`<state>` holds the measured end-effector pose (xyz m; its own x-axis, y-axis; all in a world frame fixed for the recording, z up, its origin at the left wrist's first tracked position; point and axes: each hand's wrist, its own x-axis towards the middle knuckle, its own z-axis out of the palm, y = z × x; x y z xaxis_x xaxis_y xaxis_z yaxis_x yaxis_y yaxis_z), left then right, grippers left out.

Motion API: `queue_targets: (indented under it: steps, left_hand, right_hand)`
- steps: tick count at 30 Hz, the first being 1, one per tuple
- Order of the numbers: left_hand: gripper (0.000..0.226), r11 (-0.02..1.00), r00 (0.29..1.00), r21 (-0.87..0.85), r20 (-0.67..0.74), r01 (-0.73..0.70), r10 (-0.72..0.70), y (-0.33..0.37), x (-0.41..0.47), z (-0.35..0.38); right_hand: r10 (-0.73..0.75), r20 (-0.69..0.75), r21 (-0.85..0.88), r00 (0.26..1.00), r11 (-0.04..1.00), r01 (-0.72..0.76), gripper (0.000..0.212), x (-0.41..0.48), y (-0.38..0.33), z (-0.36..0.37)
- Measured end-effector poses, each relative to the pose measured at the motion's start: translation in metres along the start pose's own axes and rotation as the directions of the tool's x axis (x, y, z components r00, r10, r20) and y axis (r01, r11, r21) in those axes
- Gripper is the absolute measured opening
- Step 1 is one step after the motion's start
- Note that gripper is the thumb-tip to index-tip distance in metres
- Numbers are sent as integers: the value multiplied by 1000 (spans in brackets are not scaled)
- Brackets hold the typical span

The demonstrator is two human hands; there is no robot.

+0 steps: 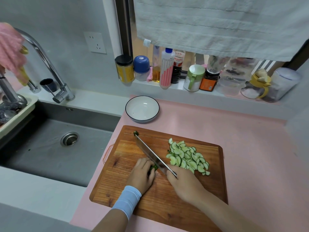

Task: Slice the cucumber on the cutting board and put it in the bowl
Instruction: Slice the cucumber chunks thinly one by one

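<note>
A wooden cutting board lies on the pink counter. My left hand curls over the last short piece of cucumber and holds it down on the board. My right hand grips the handle of a knife, whose blade runs up and left across the board, right beside the cucumber piece. A pile of half-moon cucumber slices lies to the right of the blade. A small green end piece sits by the knife tip. The white bowl stands beyond the board, holding almost nothing.
A grey sink with a chrome tap lies to the left of the board. Several bottles and jars line the window sill behind. A grey towel hangs over the window. A rack with utensils stands at the far left.
</note>
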<state>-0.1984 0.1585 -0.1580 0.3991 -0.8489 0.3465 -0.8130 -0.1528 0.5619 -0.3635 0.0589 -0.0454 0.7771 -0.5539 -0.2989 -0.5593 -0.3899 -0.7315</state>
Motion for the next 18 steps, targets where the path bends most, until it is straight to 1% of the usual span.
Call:
queue_targets:
  steps: [4,9,18]
  left_hand:
    - [16,1000,1000,-4,1,9,-9,0,0,1]
    - [16,1000,1000,-28,-1,9,-9,-1,0,1]
    - [13,1000,1000,-16,-15,-4,3,-4,-1,3]
  right_hand:
    - [23,28,29,999,999,-24,39,3,1,-2]
    - [66,53,48,996,996,-69,38,11,2,2]
    - [90,54,-14,995,996,-89,40,31,-5,10]
